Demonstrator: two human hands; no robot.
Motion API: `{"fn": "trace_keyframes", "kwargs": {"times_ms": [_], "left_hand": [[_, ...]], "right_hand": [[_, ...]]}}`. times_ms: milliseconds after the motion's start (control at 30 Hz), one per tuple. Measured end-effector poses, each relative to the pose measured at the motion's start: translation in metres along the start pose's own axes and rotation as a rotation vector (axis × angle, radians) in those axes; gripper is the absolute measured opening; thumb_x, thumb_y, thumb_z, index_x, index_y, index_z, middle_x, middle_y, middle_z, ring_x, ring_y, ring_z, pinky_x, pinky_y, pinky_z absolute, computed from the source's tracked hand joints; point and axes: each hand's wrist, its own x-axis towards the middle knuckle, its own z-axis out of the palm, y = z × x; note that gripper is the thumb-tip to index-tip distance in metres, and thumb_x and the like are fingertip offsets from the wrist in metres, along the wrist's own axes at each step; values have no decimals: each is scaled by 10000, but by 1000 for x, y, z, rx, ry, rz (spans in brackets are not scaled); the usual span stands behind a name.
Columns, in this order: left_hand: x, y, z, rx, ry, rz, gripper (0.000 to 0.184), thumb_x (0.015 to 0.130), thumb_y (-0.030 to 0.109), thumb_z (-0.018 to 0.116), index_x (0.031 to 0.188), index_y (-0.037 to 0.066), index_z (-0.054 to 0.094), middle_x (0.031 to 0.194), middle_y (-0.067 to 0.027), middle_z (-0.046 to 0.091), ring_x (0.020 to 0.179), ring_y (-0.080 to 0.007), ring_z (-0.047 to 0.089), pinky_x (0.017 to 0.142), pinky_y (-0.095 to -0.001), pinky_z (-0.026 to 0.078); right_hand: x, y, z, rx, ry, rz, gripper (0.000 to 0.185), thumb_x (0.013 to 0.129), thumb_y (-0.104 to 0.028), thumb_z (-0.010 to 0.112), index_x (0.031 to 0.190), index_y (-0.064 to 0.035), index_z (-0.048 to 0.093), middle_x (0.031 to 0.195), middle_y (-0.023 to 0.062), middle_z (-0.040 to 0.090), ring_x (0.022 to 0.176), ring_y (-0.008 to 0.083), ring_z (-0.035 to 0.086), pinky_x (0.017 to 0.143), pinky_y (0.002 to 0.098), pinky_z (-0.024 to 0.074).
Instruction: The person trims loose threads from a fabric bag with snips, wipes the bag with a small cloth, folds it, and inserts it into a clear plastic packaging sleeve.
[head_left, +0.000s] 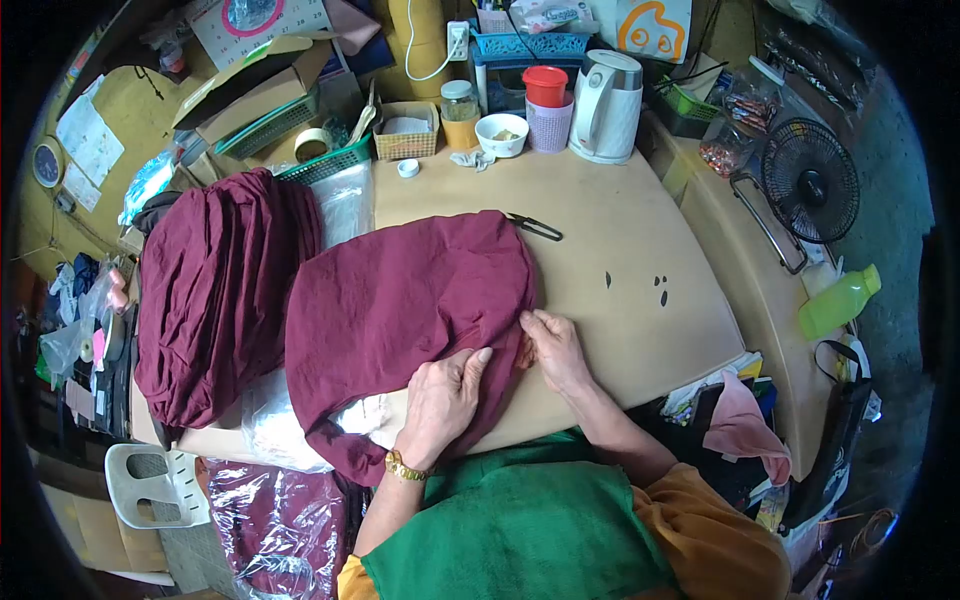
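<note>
A maroon cloth bag (400, 290) lies spread on the tan table, its strap-like lower part looping round toward my body. My left hand (440, 400), with a gold watch at the wrist, grips the cloth near the bag's lower right. At the right edge, the fingers of my right hand (553, 350) pinch the fabric; some fingertips are hidden behind it. Black thread snips (536, 227) rest just beyond the bag's upper right corner. To the left stands a thick pile of folded maroon cloth (225, 290), close beside the bag.
Along the back are a white electric kettle (606, 108), a purple basket (549, 124), a white bowl (502, 135) and a glass jar (460, 113). A black fan (810, 182) and a green bottle (838, 302) are at right. Clear plastic (285, 420) lies under the bag.
</note>
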Motion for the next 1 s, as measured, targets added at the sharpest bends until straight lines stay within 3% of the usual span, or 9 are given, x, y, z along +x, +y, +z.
{"fn": "trace_keyframes", "kwargs": {"times_ms": [100,300,333,433,700,767,833,900,1000], "left_hand": [[2,-5,-2,-24,-4,-39,451,977,406,557,885,-21,671,643,-275,520,639,-467,560,588,-469,443],[27,-1,0,100,210,60,335,932,254,640,742,-15,579,630,-250,536,617,-424,595,568,-465,436],[32,-9,6,89,289,105,375,945,225,634,684,-9,501,571,-207,468,528,-296,569,532,-425,409],[36,-18,4,-118,230,-25,332,958,225,616,732,-8,546,599,-213,528,579,-380,574,556,-412,450],[27,-9,8,-174,170,-25,319,943,298,653,911,-18,622,649,-217,579,589,-333,610,563,-402,461],[25,-4,3,-135,135,-40,440,872,389,731,910,-33,616,660,-210,603,596,-347,618,566,-417,471],[24,-6,1,-157,75,-62,529,781,423,814,923,-42,607,709,-173,617,647,-198,576,645,-348,495],[24,-7,-2,-111,79,-27,665,686,503,853,962,-46,601,740,-193,645,688,-299,643,674,-374,518],[14,-5,-5,253,-37,19,792,679,583,807,1008,-95,565,714,-268,648,772,-414,688,653,-460,548]], "right_hand": [[18,40,3,-249,147,-387,351,1018,-277,539,776,-23,553,636,-29,499,586,57,496,520,255,413],[-10,7,20,-5,-134,-170,283,991,-232,608,760,-90,527,615,-14,533,568,63,586,518,226,467],[-14,5,19,-7,-133,-173,283,991,-232,608,760,-90,527,615,-14,533,568,63,586,518,226,467],[-20,5,13,76,-107,-93,274,999,-235,593,777,-83,543,644,0,580,544,64,581,514,220,469],[-18,-7,27,-156,54,-196,422,1013,-398,520,833,-24,598,659,18,581,494,100,548,455,232,453],[-4,18,18,-182,47,-188,424,1023,-383,502,881,-7,638,701,0,576,584,88,563,532,242,482],[5,41,4,-57,56,-212,425,1028,-382,492,886,-18,659,757,-11,597,738,73,594,679,240,510],[2,31,12,-3,29,-195,431,1031,-376,495,881,-7,658,782,-27,589,807,59,550,730,250,472],[-5,-7,16,158,-109,49,419,999,-406,558,841,-30,655,826,-39,617,637,48,496,536,251,418]]}}
